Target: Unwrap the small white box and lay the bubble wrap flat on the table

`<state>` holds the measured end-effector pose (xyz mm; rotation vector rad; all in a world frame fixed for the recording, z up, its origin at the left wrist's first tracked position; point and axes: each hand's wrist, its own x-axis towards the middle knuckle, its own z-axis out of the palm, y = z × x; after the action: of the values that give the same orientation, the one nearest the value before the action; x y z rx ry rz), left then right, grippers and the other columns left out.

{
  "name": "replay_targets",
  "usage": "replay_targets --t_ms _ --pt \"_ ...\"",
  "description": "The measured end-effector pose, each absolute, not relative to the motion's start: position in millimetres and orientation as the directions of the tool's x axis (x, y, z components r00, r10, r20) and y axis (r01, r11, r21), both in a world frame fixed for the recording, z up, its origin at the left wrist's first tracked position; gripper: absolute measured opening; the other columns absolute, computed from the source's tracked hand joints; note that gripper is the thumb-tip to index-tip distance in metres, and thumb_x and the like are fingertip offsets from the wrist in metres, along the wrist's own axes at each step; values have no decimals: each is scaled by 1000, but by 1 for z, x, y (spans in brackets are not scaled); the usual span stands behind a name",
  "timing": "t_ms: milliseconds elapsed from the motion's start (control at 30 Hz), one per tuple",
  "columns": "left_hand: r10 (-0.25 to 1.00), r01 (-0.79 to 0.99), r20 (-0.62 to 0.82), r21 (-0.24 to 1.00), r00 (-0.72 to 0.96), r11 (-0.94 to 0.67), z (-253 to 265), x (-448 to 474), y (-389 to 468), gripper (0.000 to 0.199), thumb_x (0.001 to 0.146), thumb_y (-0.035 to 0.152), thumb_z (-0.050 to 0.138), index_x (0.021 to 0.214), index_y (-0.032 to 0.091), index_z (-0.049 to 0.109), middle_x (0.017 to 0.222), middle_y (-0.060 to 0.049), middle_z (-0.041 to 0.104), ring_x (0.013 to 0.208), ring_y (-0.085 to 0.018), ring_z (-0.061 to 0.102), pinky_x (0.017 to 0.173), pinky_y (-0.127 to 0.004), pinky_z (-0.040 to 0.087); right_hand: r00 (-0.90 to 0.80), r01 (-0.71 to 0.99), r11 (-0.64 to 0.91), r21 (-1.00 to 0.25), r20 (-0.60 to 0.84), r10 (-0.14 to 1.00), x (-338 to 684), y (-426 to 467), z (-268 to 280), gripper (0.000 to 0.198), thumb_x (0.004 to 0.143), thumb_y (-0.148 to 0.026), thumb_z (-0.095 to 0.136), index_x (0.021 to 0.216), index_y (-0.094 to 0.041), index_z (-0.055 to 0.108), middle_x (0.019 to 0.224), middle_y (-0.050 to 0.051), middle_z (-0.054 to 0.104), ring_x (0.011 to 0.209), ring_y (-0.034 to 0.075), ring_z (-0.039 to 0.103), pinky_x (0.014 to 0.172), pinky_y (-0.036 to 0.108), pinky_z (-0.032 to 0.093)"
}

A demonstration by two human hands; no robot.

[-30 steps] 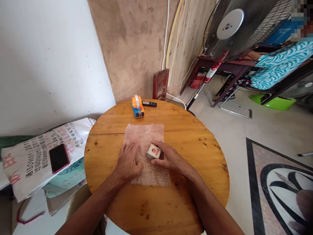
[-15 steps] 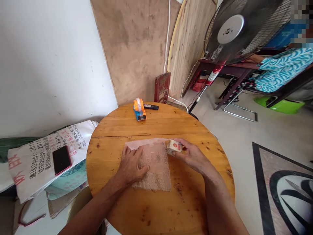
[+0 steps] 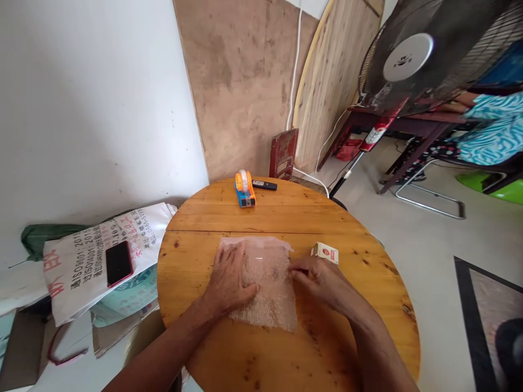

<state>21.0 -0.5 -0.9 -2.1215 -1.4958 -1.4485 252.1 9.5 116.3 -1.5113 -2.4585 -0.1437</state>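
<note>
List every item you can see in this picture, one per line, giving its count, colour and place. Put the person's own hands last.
round table: 1, orange-brown wood, centre
bubble wrap: 1 sheet, clear pinkish, folded flat on the table under both hands
small box: 1, white with a red mark, on the table just beyond the right hand
tape dispenser: 1, orange and blue, far edge of the table
remote: 1, black, beside the tape dispenser
phone: 1, black with red rim, on a printed sack
printed sack: 1, white, left of the table
fan: 1, dark, upper right
left hand: 1, flat on the bubble wrap
right hand: 1, at the wrap's right edge, whether pinching it I cannot tell
</note>
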Motion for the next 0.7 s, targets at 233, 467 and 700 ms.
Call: replay_targets --t_ms 233,467,700 --pt "692 786 721 409 32 -463 3 23 2 97 70 49 64 151 6 35 153 -11 34 142 -24 27 121 -43 2 -690 692 672 262 514 510 233 47 86 47 92 -42 29 115 -30 68 129 -7 48 113 5 48 95 22 39" --pt "573 792 818 324 40 -517 0 24 13 93 69 56 66 146 10 40 137 -13 50 130 -28 38 117 -49 13 -677 736 477 480 529 512 236 94 78 72 96 -63 6 146 -30 47 149 -17 19 135 15 32 98 40 37" --pt "441 773 897 271 13 -574 1 23 14 68 70 52 67 126 13 58 121 -9 59 117 -26 48 109 -48 26 -534 843 469 264 520 667 229 90 84 65 92 -64 18 137 -35 54 145 -14 29 132 19 34 103 46 29"
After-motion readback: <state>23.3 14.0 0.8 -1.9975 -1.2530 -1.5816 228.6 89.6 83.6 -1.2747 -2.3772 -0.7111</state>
